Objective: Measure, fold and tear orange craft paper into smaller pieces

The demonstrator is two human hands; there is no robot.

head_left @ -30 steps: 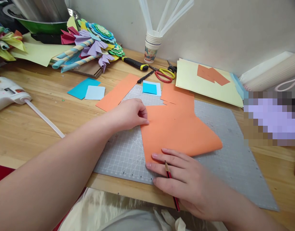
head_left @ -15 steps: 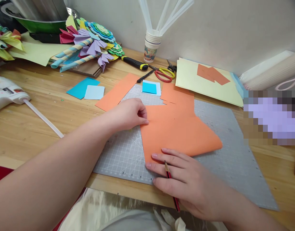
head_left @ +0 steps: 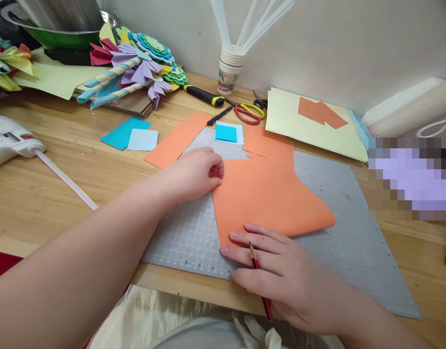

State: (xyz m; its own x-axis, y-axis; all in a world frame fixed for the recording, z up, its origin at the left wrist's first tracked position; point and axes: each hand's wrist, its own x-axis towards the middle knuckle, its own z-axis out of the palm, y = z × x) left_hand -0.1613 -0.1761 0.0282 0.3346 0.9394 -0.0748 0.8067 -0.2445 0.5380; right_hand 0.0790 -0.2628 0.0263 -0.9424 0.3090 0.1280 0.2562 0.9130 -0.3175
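Observation:
A folded orange paper sheet [head_left: 270, 196] lies on the grey cutting mat [head_left: 346, 228]. My left hand [head_left: 197, 174] is curled, its fingertips pinching the sheet's upper left corner. My right hand [head_left: 281, 274] lies flat with fingers stretched over the sheet's lower left edge, and a red-and-black pencil [head_left: 257, 274] is tucked between its fingers, tip pointing away from me.
More orange paper [head_left: 177, 139], blue squares [head_left: 226, 132], scissors [head_left: 248, 112], a yellow-handled knife [head_left: 204, 96] and a cup of glue sticks [head_left: 228, 72] sit behind the mat. A glue gun [head_left: 12, 140] lies left, paper flowers [head_left: 143, 63] far left, yellow sheets [head_left: 310, 123] right.
My left hand has shifted slightly up and back at the sheet's corner, with its fingers curled tighter. My right hand and the pencil have stayed where they were.

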